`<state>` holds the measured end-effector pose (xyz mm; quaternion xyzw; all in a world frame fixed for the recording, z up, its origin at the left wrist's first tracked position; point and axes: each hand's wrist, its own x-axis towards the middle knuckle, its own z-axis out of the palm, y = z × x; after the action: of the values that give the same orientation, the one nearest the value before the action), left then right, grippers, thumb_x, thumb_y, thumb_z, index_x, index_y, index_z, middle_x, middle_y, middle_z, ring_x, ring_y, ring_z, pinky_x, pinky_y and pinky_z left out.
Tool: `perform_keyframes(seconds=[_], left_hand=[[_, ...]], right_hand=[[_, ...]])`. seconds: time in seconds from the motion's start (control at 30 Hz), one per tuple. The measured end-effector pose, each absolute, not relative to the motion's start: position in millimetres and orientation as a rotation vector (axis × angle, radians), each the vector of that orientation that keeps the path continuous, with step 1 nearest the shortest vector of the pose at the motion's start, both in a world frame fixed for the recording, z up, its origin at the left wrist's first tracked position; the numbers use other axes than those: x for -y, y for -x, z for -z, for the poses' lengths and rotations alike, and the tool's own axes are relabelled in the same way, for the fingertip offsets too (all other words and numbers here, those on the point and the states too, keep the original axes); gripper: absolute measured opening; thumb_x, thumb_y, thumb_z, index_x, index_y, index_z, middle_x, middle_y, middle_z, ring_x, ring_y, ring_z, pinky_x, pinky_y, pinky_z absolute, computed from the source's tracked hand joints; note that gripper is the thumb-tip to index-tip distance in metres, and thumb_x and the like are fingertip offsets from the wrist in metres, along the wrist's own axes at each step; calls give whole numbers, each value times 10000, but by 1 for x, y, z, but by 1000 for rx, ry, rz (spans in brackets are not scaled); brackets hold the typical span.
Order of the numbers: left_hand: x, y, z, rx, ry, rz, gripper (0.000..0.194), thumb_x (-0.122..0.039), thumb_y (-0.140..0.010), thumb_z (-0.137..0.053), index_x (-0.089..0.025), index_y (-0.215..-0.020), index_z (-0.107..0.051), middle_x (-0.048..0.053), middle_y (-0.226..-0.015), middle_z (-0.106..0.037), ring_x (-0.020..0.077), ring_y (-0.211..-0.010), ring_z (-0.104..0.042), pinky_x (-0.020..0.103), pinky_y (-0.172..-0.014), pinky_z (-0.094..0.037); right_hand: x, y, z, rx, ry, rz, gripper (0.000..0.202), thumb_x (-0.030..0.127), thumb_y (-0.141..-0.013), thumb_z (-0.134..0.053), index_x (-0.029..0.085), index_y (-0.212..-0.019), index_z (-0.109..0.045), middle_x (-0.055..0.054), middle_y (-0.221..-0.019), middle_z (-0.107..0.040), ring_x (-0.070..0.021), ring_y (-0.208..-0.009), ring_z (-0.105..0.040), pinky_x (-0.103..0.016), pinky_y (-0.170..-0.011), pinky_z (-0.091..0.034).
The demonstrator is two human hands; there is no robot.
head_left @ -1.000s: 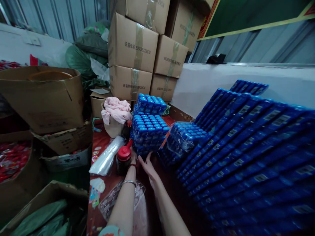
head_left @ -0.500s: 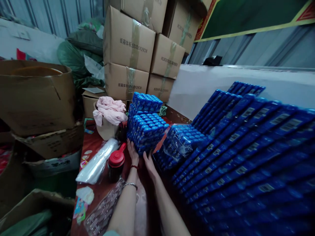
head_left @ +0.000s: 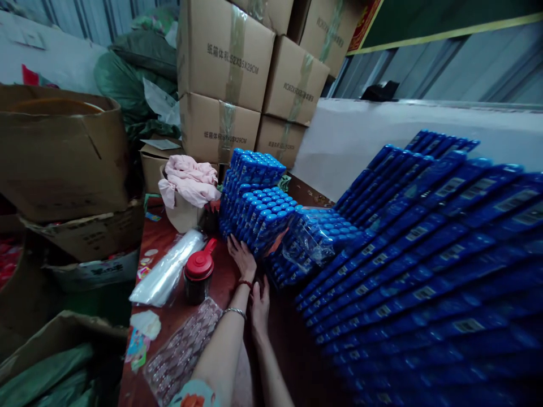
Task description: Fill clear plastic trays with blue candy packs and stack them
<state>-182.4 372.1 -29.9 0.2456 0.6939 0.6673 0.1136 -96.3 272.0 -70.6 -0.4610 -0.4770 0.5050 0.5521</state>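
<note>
Fingers spread, my left hand (head_left: 242, 258) lies against the lower front of a stack of blue packs (head_left: 261, 217) with rounded tops. My right hand (head_left: 259, 305) is just behind it, nearer to me, with its fingers apart and nothing in them; it does not touch the stack. Right of the stack stands a blue block wrapped in clear plastic (head_left: 307, 240). A dark jar with a red lid (head_left: 199, 265) is left of my left hand. Clear plastic bags (head_left: 169, 271) lie beyond the jar, and a patterned clear sheet (head_left: 182, 350) is beside my left forearm.
Rows of blue packs (head_left: 416, 282) fill the right side. Taped cartons (head_left: 224, 62) are piled at the back. A pink cloth (head_left: 189, 180) hangs over a pale bin (head_left: 182, 213). Open cardboard boxes (head_left: 59, 164) stand left of the red table (head_left: 150, 237).
My left hand has moved right across the stack's lower front. My right hand has come off the stack and back toward me. The view has shifted slightly.
</note>
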Motion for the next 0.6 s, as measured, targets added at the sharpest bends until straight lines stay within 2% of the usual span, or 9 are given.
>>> perform_keyframes(seconds=[0.1,0.2,0.33,0.4,0.47,0.53,0.6], left_hand=[[-369,169,28,-2064,-668,-1935,516,-374,-941,-260,-137,-1399,-250,184,-1461,-246,254,-1396,-139,485,-1124,-125],[-372,173,28,-2007,-705,-1907,500,-364,-942,-253,-130,-1383,-281,168,-1452,-276,228,-1383,-186,424,-1131,-153],[-388,182,27,-1908,-825,-1827,475,-312,-948,-200,-149,-1385,-289,124,-1460,-305,177,-1368,-241,346,-1130,-191],[-399,179,26,-1854,-887,-1774,489,-290,-950,-147,-147,-1407,-247,116,-1483,-269,160,-1378,-219,334,-1135,-177],[-411,172,25,-1797,-951,-1709,508,-268,-948,-117,-122,-1430,-182,120,-1512,-191,152,-1400,-137,333,-1146,-121],[-422,162,25,-1733,-1023,-1633,524,-269,-946,-141,-97,-1441,-139,121,-1528,-114,154,-1411,-36,336,-1150,-49],[-432,155,26,-1657,-1098,-1547,547,-308,-944,-208,-93,-1443,-146,119,-1529,-86,161,-1407,10,336,-1147,-13]], right_hand=[[-262,88,70,1139,1096,-1231,690,543,-784,-522,203,-1370,-390,-107,-1321,-518,-217,-1168,-522,-330,-922,-443],[-256,86,67,1089,1019,-1368,713,534,-804,-503,214,-1409,-301,-120,-1290,-540,-214,-1057,-598,-333,-837,-496],[-253,90,62,1042,993,-1456,689,520,-815,-505,243,-1407,-288,-117,-1301,-525,-201,-998,-625,-323,-796,-511],[-254,90,60,1052,978,-1463,670,516,-817,-503,242,-1396,-311,-116,-1303,-523,-208,-1029,-610,-327,-800,-510],[-254,89,57,1094,979,-1410,627,499,-809,-523,225,-1357,-387,-115,-1308,-520,-221,-1118,-557,-341,-865,-482],[-254,87,53,1139,998,-1310,560,473,-810,-535,207,-1297,-468,-108,-1318,-515,-223,-1203,-484,-348,-957,-419],[-253,86,50,1139,1000,-1279,531,462,-830,-511,203,-1291,-475,-104,-1327,-506,-217,-1212,-473,-349,-987,-390]])
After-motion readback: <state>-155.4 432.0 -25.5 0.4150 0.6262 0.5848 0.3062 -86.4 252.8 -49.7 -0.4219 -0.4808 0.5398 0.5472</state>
